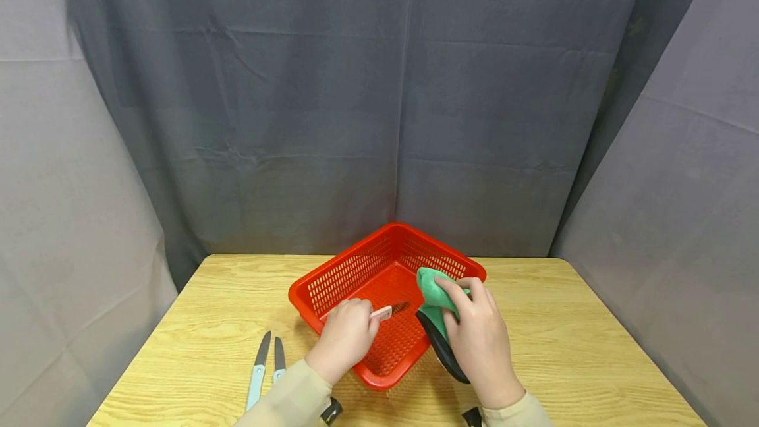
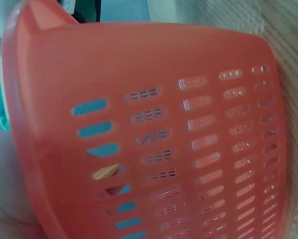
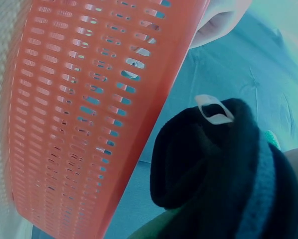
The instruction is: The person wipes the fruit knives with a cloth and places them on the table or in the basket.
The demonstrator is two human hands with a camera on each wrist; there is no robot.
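Note:
In the head view my left hand (image 1: 346, 335) is over the near left part of a red perforated plastic basket (image 1: 320, 275). It grips a tool with a pale handle (image 1: 382, 313); the end of the handle sticks out to the right, a dark brownish patch shows just beyond it, and I cannot tell the tool's kind. My right hand (image 1: 480, 328), at the basket's right side, pinches a soft green cloth (image 1: 435, 288) with a black edge. Close up in the right wrist view, the cloth's black part (image 3: 204, 149) bears a small white loop (image 3: 215, 109).
Two knives with light blue handles, one knife (image 1: 258, 368) and another knife (image 1: 279, 358), lie left of the basket, partly behind my left sleeve. The wooden table (image 1: 581, 348) ends at a grey curtain (image 1: 308, 117) behind, with pale cloth walls (image 1: 71, 216) on both sides.

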